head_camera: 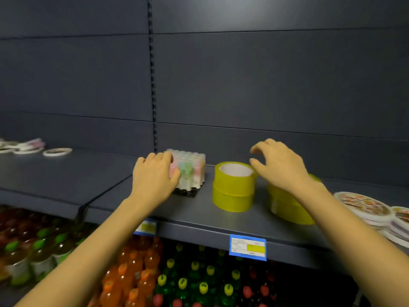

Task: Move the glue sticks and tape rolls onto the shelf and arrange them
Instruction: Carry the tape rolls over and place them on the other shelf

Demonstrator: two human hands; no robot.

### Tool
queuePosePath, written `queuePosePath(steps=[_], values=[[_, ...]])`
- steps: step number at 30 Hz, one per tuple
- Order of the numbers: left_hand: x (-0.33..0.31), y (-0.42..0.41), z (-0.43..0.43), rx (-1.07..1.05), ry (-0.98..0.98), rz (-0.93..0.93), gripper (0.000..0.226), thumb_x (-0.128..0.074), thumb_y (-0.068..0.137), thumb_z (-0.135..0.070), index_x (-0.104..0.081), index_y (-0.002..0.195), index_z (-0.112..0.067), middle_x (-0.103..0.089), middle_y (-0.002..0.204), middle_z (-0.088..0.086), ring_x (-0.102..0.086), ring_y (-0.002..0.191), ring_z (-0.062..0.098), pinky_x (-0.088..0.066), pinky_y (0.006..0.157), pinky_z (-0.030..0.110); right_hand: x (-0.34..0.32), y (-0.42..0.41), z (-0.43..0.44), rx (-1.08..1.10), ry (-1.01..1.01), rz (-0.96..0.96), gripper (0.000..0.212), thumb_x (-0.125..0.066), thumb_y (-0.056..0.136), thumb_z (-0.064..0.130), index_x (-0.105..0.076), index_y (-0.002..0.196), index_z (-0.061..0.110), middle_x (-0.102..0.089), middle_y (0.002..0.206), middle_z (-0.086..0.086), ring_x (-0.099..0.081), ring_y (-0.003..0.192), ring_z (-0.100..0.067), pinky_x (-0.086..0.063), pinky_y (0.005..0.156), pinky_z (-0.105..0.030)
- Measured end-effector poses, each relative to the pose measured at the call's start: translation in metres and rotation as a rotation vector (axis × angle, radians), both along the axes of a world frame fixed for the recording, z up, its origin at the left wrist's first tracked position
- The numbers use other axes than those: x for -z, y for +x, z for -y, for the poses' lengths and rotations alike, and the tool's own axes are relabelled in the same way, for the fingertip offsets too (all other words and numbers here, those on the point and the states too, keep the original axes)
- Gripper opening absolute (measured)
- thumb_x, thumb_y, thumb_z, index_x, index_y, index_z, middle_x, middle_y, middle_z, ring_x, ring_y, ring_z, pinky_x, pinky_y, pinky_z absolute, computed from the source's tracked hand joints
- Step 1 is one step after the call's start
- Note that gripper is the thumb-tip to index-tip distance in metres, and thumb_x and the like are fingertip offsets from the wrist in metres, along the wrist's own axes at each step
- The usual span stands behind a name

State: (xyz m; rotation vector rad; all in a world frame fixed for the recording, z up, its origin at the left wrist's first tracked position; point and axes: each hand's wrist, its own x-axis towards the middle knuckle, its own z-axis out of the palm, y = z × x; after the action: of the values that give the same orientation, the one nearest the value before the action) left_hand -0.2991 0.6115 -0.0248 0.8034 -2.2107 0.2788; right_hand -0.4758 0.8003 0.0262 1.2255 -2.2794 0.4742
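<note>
A shrink-wrapped block of pastel glue sticks (190, 171) stands on the dark grey shelf (194, 213). My left hand (152, 177) presses against its left side, fingers over the top edge and thumb on the front. To its right stands a stack of two yellow tape rolls (232, 187). A second stack of yellow tape rolls (290, 207) is farther right, partly hidden by my right forearm. My right hand (280, 162) hovers open above and just right of the first stack, fingers spread, holding nothing.
Flat round tape packs (365, 206) are stacked at the shelf's right end. White thin tape rolls (58, 152) lie on the neighbouring shelf to the left. Price tags (247, 247) hang on the shelf's front lip. Bottled drinks (141, 275) fill the shelf below.
</note>
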Motion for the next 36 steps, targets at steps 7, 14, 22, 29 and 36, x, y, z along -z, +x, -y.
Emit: queuePosePath(steps=[7, 14, 22, 29, 36], values=[[0.014, 0.101, 0.056, -0.213, 0.082, 0.048, 0.032, -0.043, 0.093, -0.040, -0.053, 0.110, -0.015, -0.063, 0.105, 0.002, -0.055, 0.102, 0.022, -0.037, 0.084, 0.034, 0.024, 0.099, 0.112, -0.501, 0.073, 0.013, 0.026, -0.050, 0.090, 0.033, -0.057, 0.114, 0.028, -0.055, 0.121, 0.007, -0.050, 0.115, -0.017, -0.040, 0.084, -0.028], [0.034, 0.206, 0.118, -0.370, 0.155, 0.064, 0.033, -0.041, 0.093, -0.044, -0.052, 0.111, -0.019, -0.063, 0.109, -0.002, -0.055, 0.105, 0.018, -0.039, 0.089, 0.034, 0.041, 0.181, 0.217, -0.703, 0.219, 0.109, 0.033, -0.048, 0.094, 0.032, -0.050, 0.126, 0.025, -0.052, 0.130, 0.006, -0.048, 0.119, -0.015, -0.044, 0.092, -0.033], [0.034, 0.315, 0.212, -0.426, 0.143, 0.157, 0.034, -0.039, 0.093, -0.045, -0.050, 0.111, -0.018, -0.061, 0.112, 0.000, -0.054, 0.108, 0.020, -0.038, 0.089, 0.034, 0.052, 0.287, 0.343, -0.756, 0.237, 0.183, 0.032, -0.048, 0.093, 0.035, -0.050, 0.125, 0.029, -0.052, 0.127, 0.008, -0.050, 0.116, -0.014, -0.041, 0.083, -0.029], [0.037, 0.382, 0.279, -0.452, 0.163, 0.164, 0.030, -0.039, 0.092, -0.046, -0.049, 0.097, -0.018, -0.062, 0.103, 0.001, -0.056, 0.102, 0.021, -0.037, 0.082, 0.033, 0.052, 0.347, 0.434, -0.728, 0.294, 0.232, 0.031, -0.048, 0.093, 0.035, -0.052, 0.123, 0.029, -0.053, 0.127, 0.007, -0.052, 0.114, -0.017, -0.044, 0.088, -0.035], [0.042, 0.409, 0.345, -0.456, 0.209, 0.090, 0.031, -0.039, 0.093, -0.046, -0.051, 0.098, -0.018, -0.063, 0.103, 0.000, -0.056, 0.102, 0.020, -0.037, 0.082, 0.031, 0.056, 0.372, 0.516, -0.679, 0.311, 0.251, 0.028, -0.048, 0.092, 0.033, -0.055, 0.119, 0.031, -0.058, 0.121, 0.008, -0.054, 0.111, -0.017, -0.044, 0.087, -0.034]])
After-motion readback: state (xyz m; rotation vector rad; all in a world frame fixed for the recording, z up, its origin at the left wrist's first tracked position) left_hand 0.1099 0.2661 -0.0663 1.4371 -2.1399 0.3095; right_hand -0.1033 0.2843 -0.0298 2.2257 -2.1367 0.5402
